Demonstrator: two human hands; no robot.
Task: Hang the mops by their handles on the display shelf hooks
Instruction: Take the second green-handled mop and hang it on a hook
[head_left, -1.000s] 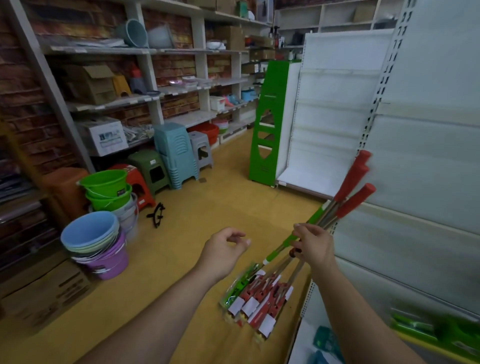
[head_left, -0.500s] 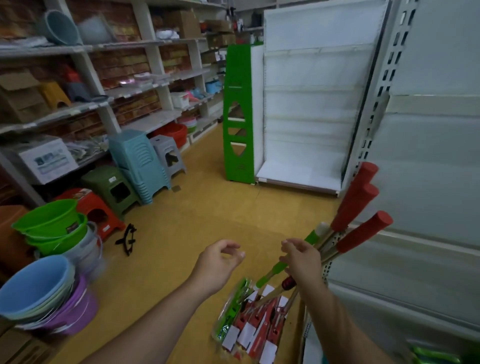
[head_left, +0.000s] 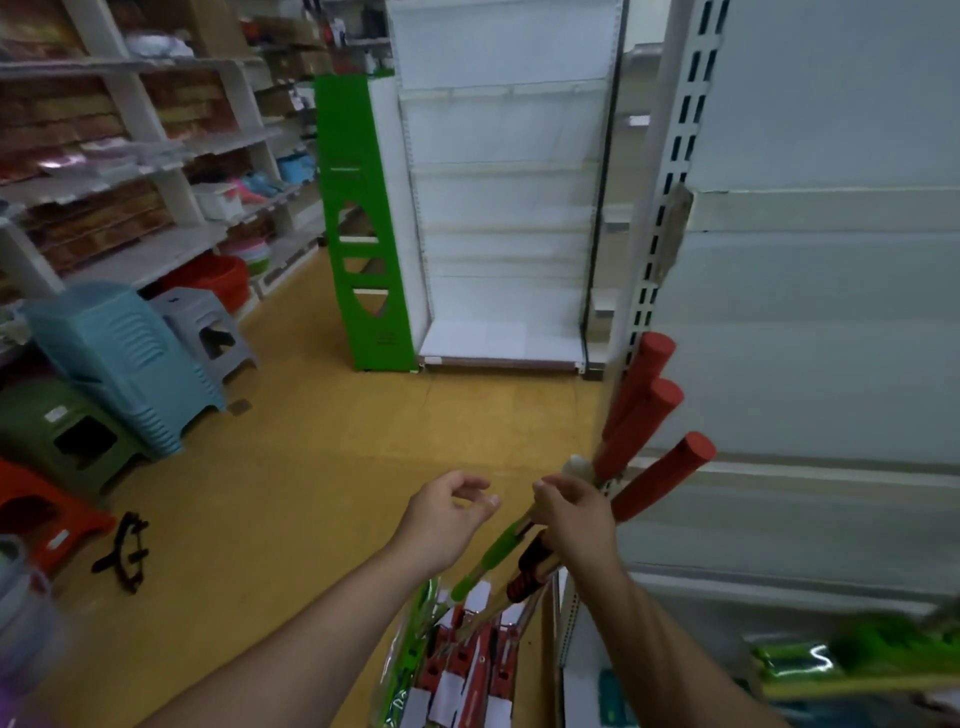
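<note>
A yellow floor (head_left: 311, 467) runs down this shop aisle, with wall shelving (head_left: 156, 166) against brick on my left, a green end panel (head_left: 358, 234) and a white shelving bay (head_left: 498, 208) ahead, and the display shelf (head_left: 831, 312) close on my right with its slotted upright (head_left: 670, 182). Of the containers, a white tub (head_left: 221, 200) sits on a middle wall shelf with pink and blue goods just beside it; I cannot tell what is in it. A red basin (head_left: 218, 278) is tucked under the lowest shelf, near a stack of pale bowls (head_left: 249, 254). On the floor stand a stack of blue stools (head_left: 124, 364), a grey stool (head_left: 208, 332), a green stool (head_left: 62, 436) and a red stool (head_left: 41, 514). The green and red ones carry small stickers too blurred to read. A small black object (head_left: 124, 556) lies on the floor near the red stool. My right hand (head_left: 576, 519) has its fingers curled around the mops (head_left: 649, 415), gripping the bundle partway along the handles. Three red grips point up towards the upright, and a green-handled one (head_left: 493, 556) runs alongside them. Their heads hang low between my forearms in red and green packaging (head_left: 457, 675) with white labels, and I cannot read the print on them. My left hand (head_left: 447, 519) hovers just beside the right, fingers loosely curled with the thumb apart from them, holding nothing. Low on the display shelf lie green wrapped goods (head_left: 810, 660), smeared by blur.
</note>
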